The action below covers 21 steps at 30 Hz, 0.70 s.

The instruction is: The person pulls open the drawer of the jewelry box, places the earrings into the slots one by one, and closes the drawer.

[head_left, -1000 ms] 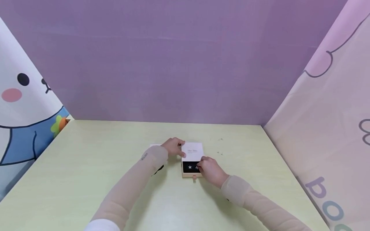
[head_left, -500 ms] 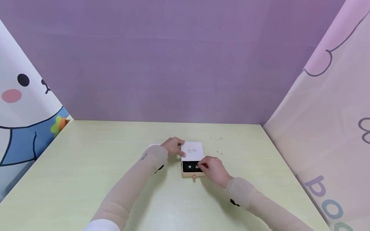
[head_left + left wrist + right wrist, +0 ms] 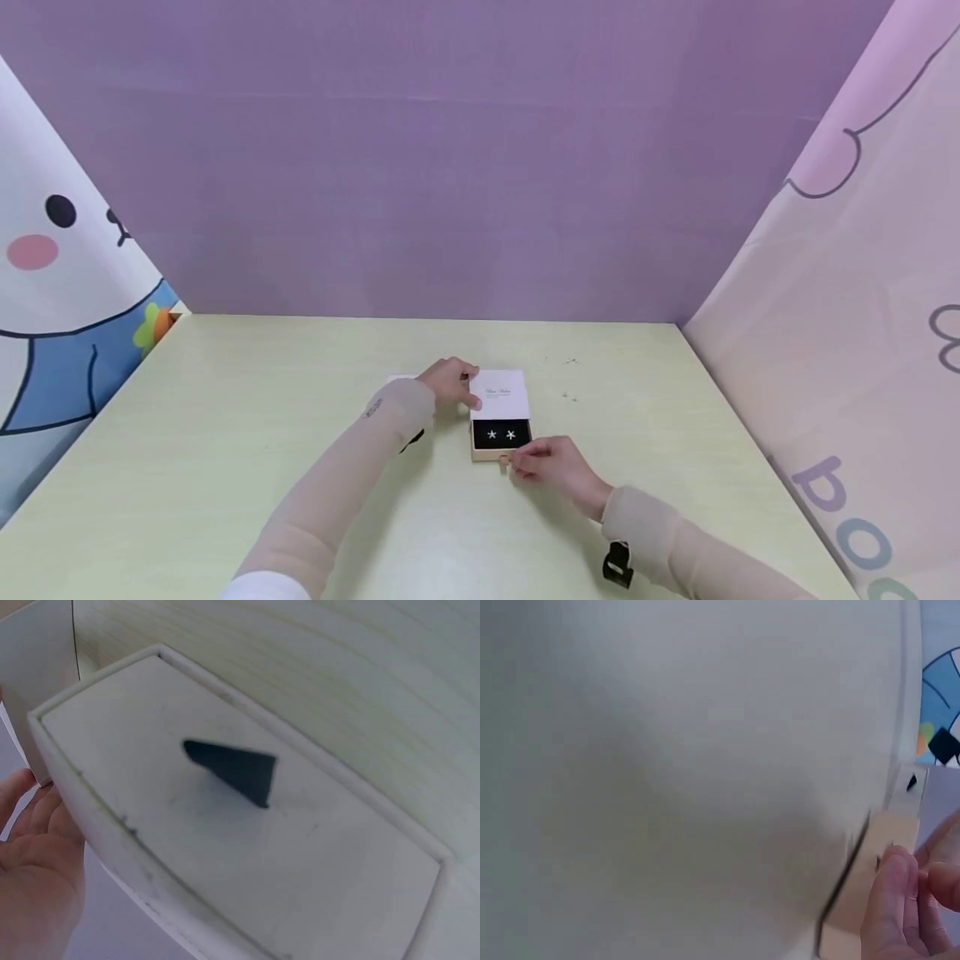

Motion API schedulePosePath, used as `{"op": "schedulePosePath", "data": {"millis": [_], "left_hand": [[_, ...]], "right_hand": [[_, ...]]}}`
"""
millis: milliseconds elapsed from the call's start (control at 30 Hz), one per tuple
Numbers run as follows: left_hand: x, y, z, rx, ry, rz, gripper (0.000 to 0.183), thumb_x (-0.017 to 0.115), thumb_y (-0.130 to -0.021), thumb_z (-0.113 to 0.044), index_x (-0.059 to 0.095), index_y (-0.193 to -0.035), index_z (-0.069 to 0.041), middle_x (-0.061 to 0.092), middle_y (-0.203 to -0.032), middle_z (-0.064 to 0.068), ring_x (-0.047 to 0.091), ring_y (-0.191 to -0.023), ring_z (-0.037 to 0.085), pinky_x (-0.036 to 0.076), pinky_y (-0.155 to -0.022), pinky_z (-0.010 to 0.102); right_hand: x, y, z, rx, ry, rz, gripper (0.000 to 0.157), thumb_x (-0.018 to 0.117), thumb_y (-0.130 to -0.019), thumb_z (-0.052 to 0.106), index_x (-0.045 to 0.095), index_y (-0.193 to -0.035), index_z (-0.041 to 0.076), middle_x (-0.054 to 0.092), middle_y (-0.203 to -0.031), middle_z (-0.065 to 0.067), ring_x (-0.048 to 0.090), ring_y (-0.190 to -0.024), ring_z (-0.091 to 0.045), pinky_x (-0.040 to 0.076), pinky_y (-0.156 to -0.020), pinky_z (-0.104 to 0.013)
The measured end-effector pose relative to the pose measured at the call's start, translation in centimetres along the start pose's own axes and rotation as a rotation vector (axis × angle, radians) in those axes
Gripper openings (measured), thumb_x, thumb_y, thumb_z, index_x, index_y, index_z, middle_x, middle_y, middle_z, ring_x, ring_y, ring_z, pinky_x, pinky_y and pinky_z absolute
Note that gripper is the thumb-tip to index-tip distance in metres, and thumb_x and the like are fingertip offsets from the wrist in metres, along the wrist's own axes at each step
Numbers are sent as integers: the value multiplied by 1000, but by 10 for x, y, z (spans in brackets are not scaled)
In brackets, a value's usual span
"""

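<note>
A small jewellery box stands in the middle of the table, its white sleeve (image 3: 499, 396) bearing faint lettering. The tan drawer (image 3: 489, 456) is pulled partway out towards the person. Inside, two silvery star-shaped earrings (image 3: 511, 435) sit side by side on a black insert (image 3: 483, 442). My left hand (image 3: 450, 382) grips the sleeve's left side, thumb near the front and fingers behind. Low at the drawer front, my right hand (image 3: 558, 468) has thumb and forefinger pinched at the small pull tab (image 3: 503, 461). Those fingertips (image 3: 900, 862) partly cover the drawer front (image 3: 892, 829) in the right wrist view.
A second white box (image 3: 322, 855) with a black tab (image 3: 240, 769) lies under my left wrist, mostly hidden in the head view. Small dark bits (image 3: 571, 362) lie on the pale table (image 3: 262, 467) at the right. A purple wall (image 3: 420, 183) closes off the back.
My right hand has moved from the right-hand earring down towards the person, to the drawer's pull tab. Both earrings now show fully. The left hand keeps its hold on the sleeve.
</note>
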<state>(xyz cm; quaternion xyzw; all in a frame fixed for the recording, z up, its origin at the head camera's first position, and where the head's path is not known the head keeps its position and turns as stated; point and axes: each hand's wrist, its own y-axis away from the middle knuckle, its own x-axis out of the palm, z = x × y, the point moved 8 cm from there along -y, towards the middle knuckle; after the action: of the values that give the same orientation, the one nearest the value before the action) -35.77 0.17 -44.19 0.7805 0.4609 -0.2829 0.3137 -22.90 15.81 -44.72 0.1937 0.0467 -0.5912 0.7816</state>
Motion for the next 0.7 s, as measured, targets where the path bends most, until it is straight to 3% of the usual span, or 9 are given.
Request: {"op": "schedulePosePath", "data": {"millis": [267, 500, 700], "left_hand": [[2, -2, 3, 6, 2, -2, 75, 78, -70, -29, 45, -135, -9, 44, -140, 9, 39, -129, 28, 29, -110, 43], [2, 0, 0, 8, 3, 0, 75, 78, -70, -28, 45, -135, -9, 44, -140, 8, 38, -130, 28, 28, -110, 42], [3, 4, -3, -1, 3, 3, 74, 78, -71, -27, 45, -135, -10, 44, -140, 7, 38, -131, 27, 28, -110, 41]], "right_hand": [[15, 10, -14, 90, -163, 87, 30, 59, -88, 10, 60, -106, -13, 69, -92, -15, 66, -79, -13, 56, -75, -28], [18, 4, -25, 178, -284, 95, 36, 61, -88, 16, 59, -115, -8, 68, -94, -8, 66, -82, -10, 55, -77, -23], [25, 2, -28, 194, -345, 100, 37, 61, -88, 17, 57, -114, -9, 68, -94, -8, 66, -81, -9, 54, -77, -22]]}}
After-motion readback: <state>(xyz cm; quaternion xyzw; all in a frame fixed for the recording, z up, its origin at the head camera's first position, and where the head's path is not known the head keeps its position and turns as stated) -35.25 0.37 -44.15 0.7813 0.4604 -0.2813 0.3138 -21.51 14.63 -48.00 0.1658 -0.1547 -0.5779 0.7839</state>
